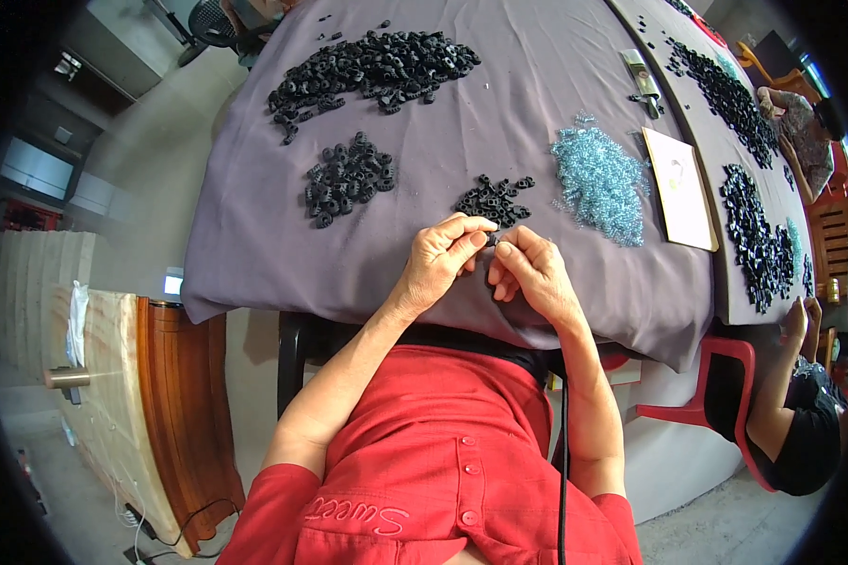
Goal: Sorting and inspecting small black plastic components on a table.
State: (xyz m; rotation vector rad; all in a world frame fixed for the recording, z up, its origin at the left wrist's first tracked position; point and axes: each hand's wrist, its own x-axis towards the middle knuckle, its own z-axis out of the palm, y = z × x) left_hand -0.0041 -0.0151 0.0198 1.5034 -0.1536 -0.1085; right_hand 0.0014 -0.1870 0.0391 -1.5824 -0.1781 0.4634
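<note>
At the left, a cluster of black ribbed pieces (349,179) lies on the grey-purple cloth (273,250). The left forearm (356,367) slants up and to the right from its red sleeve, the wrist nearly straight and the back of the left hand (440,256) partly upward. Its thumb and index finger pinch a small black piece (491,241), held between the two hands just in front of a small black pile (496,200). The right hand (535,268) angles in from the other side, thumb and index finger closed on the same piece, the other fingers curled under. The right forearm (589,386) rises steeply, leaning left. Farther right lies a heap of clear blue pieces (601,184).
</note>
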